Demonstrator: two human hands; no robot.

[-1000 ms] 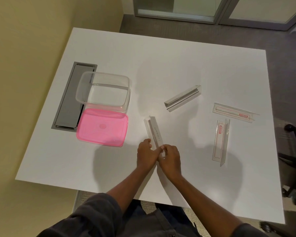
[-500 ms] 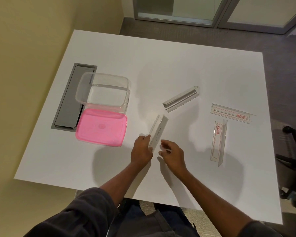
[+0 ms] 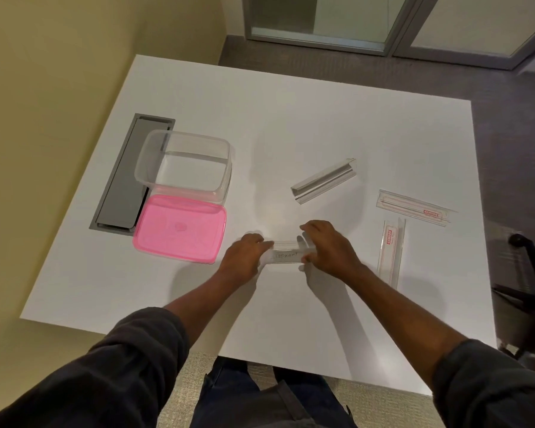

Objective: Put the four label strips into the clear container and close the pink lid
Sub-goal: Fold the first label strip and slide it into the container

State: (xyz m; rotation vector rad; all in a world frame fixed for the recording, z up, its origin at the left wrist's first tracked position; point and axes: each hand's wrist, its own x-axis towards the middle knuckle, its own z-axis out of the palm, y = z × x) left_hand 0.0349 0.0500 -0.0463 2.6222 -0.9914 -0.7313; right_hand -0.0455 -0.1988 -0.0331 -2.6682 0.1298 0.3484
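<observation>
A clear label strip point(image 3: 286, 254) with handwriting on it lies sideways between my hands, just above the white table. My left hand point(image 3: 244, 257) grips its left end and my right hand point(image 3: 328, 245) grips its right end. Three other strips lie on the table: a folded one point(image 3: 323, 181) in the middle, one with red print point(image 3: 414, 207) at the right, and another red-printed strip point(image 3: 391, 251) right of my right hand. The clear container point(image 3: 183, 163) stands open at the left, with nothing in it. The pink lid point(image 3: 179, 228) lies flat just in front of it.
A grey cable tray cover point(image 3: 124, 180) is set into the white table point(image 3: 291, 112) under the container's left side. A black office chair point(image 3: 525, 273) stands off the table's right edge. A yellow wall runs along the left.
The strip pointed away from me with both hands at its near end. It has turned sideways, and each hand now holds one end. My right hand has moved right.
</observation>
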